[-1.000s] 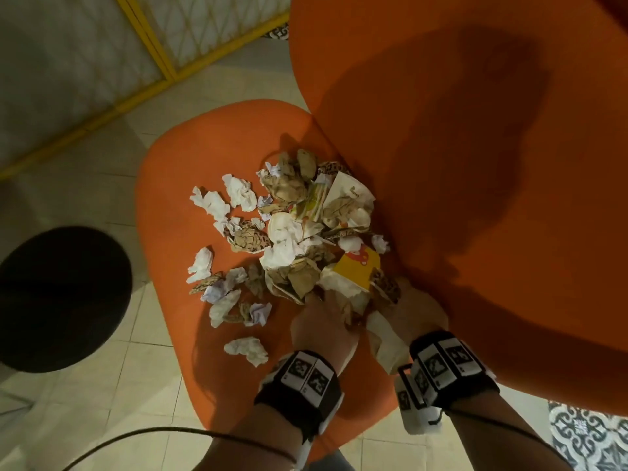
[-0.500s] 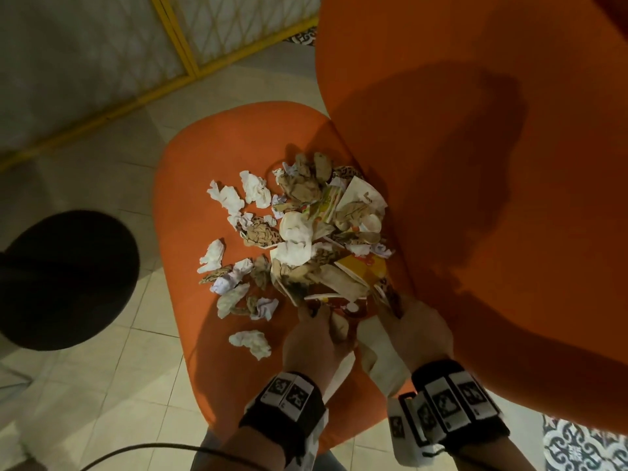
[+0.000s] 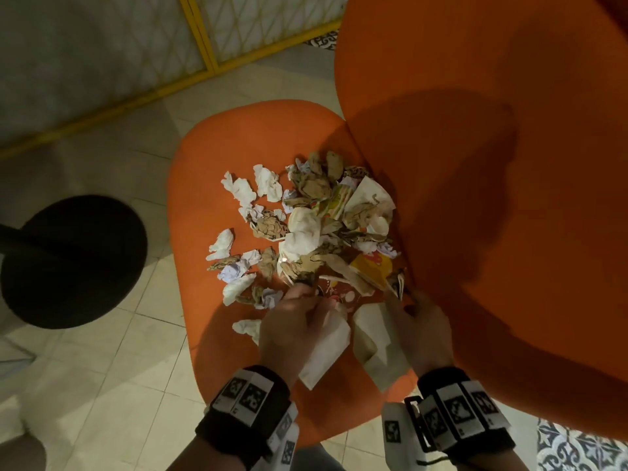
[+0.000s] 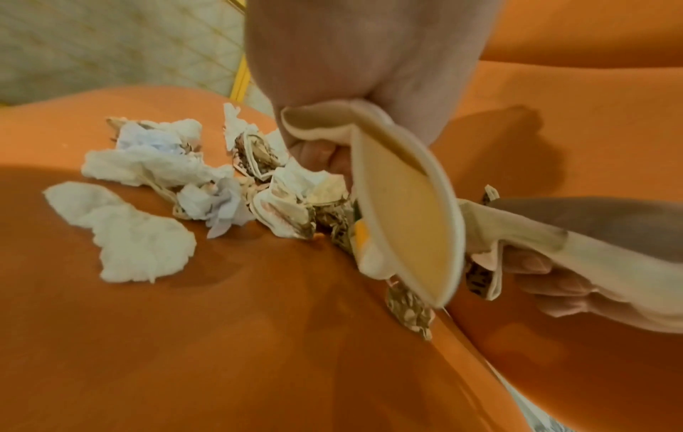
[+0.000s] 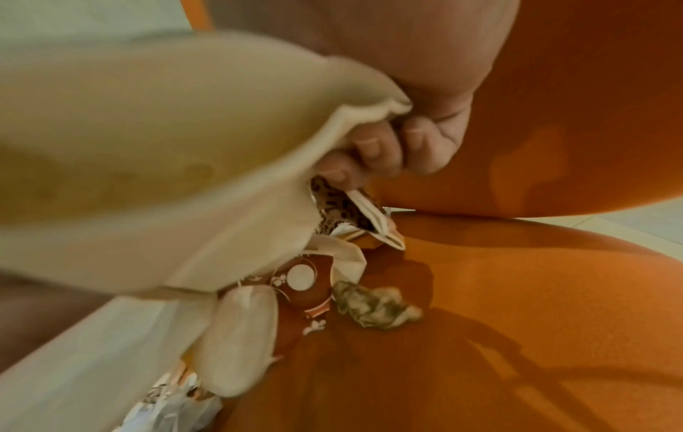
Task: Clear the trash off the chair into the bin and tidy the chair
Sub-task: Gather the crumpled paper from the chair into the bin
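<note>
A heap of crumpled tissues, brown paper scraps and printed wrappers (image 3: 316, 229) lies on the orange chair seat (image 3: 210, 158). At the heap's near edge my left hand (image 3: 302, 300) grips a flattened white paper piece (image 3: 326, 351); in the left wrist view this white paper piece (image 4: 406, 210) curves out from under the curled fingers. Beside it my right hand (image 3: 407, 302) grips a beige paper sheet (image 3: 373, 341), and the right wrist view shows its fingers (image 5: 377, 152) curled over the beige paper sheet's (image 5: 147, 146) edge. Both hands sit close together, low over the seat.
A round black bin (image 3: 71, 260) stands on the tiled floor left of the chair. The tall orange backrest (image 3: 492, 164) rises right of the heap. Loose white tissues (image 3: 238, 190) lie scattered towards the seat's left side. A yellow-framed screen (image 3: 204, 45) stands behind.
Both hands have drawn back from the heap towards the seat's near edge, each now holding a paper piece pulled clear of the pile. The yellow wrapper has shifted.
</note>
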